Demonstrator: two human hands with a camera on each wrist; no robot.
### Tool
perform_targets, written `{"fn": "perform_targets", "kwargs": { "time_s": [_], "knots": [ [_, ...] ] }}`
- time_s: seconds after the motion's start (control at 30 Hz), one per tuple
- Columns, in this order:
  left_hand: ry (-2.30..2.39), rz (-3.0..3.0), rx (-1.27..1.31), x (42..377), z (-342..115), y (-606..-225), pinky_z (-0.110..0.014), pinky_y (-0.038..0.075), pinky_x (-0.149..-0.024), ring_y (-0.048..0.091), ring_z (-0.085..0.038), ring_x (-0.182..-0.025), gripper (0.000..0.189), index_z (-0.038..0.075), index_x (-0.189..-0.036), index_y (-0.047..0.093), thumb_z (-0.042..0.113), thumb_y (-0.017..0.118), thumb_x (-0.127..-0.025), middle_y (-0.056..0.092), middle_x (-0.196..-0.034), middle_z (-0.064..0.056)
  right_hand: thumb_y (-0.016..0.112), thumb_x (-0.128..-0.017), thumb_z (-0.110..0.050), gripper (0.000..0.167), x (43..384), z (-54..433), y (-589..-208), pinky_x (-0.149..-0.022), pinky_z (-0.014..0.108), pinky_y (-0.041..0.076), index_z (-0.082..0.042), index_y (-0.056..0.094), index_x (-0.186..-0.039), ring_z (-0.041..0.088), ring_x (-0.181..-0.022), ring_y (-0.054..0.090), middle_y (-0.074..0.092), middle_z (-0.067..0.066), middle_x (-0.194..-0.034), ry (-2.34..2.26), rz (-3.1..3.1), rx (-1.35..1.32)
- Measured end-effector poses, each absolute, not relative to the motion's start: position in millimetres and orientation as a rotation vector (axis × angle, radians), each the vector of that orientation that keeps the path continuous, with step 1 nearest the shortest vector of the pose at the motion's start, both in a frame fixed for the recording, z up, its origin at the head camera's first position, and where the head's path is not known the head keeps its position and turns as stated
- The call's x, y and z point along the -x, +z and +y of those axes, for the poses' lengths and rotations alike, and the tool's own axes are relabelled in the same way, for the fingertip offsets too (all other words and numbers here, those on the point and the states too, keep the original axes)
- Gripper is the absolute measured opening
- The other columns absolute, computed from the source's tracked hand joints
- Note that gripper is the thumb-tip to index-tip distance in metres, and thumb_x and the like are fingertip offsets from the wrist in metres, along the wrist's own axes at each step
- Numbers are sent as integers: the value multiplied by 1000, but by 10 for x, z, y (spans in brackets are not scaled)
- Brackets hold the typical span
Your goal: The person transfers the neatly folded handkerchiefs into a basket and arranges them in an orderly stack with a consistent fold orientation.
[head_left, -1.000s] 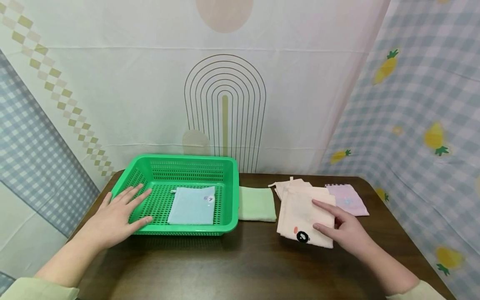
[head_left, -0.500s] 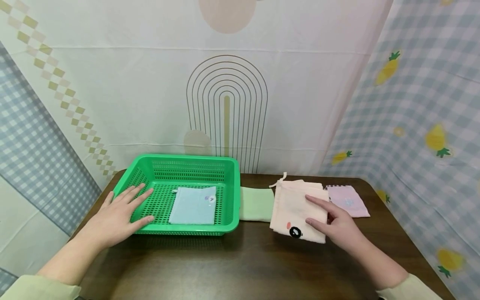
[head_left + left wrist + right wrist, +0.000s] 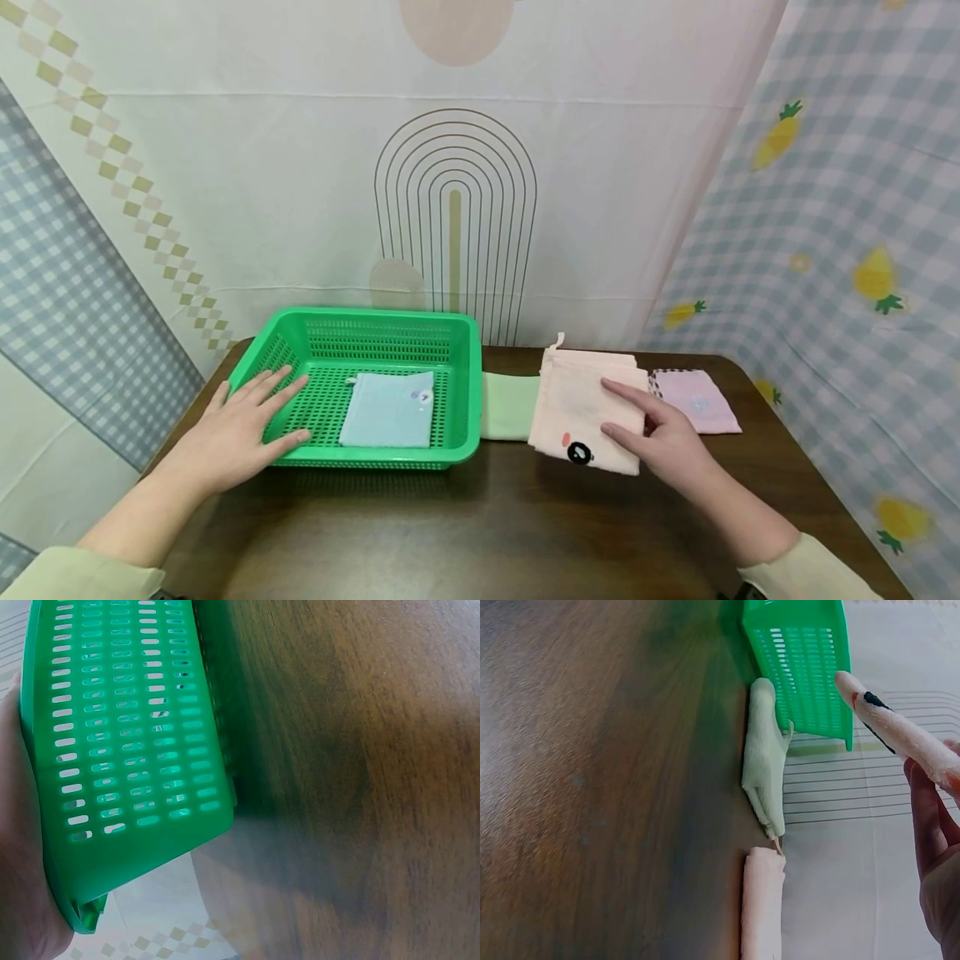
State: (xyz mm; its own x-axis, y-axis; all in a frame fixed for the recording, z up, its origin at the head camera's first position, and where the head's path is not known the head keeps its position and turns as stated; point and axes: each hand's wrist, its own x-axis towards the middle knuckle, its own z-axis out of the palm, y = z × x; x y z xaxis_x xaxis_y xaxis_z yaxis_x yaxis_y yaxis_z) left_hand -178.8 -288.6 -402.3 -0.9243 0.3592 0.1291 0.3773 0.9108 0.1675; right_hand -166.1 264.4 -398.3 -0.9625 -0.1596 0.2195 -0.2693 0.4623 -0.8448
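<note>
My right hand (image 3: 671,437) pinches the right side of a folded pale pink towel (image 3: 573,400) with a black embroidered eye. In the right wrist view that towel is raised off the table, while another folded pink towel (image 3: 762,907) lies on the wood below. My left hand (image 3: 232,433) rests on the left front rim of a green plastic basket (image 3: 375,456), fingers spread and fairly straight. Inside the basket a folded light blue towel (image 3: 386,412) lies flat. Just right of the basket is a folded light green towel (image 3: 510,407), partly covered by the held towel in the head view.
A folded lilac towel (image 3: 697,400) with a checked edge lies at the right. All of this is on a dark wooden table (image 3: 465,533). Behind it hangs a white patterned curtain (image 3: 300,208), with a checked curtain (image 3: 825,292) at the right.
My right hand has lifted the pink towel and moved it left and slightly away from me, over the green towel's edge in the head view. My left hand stays on the basket.
</note>
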Motion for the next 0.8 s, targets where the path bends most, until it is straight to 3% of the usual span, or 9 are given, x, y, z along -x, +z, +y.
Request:
{"fn": "perform_targets", "kwargs": {
  "time_s": [0.8],
  "knots": [
    [-272,-2976,565,1798,-2889,-4032,-74,2,-110,23,-44,-145,80,25,-160,24,62,53,-95,21,-163,-13,75,-87,-4,57,1809,2289,-3842,-63,31,59,-5,54,-141,10,-80,67,59,26,-118,1653,-2445,-442]
  ]
}}
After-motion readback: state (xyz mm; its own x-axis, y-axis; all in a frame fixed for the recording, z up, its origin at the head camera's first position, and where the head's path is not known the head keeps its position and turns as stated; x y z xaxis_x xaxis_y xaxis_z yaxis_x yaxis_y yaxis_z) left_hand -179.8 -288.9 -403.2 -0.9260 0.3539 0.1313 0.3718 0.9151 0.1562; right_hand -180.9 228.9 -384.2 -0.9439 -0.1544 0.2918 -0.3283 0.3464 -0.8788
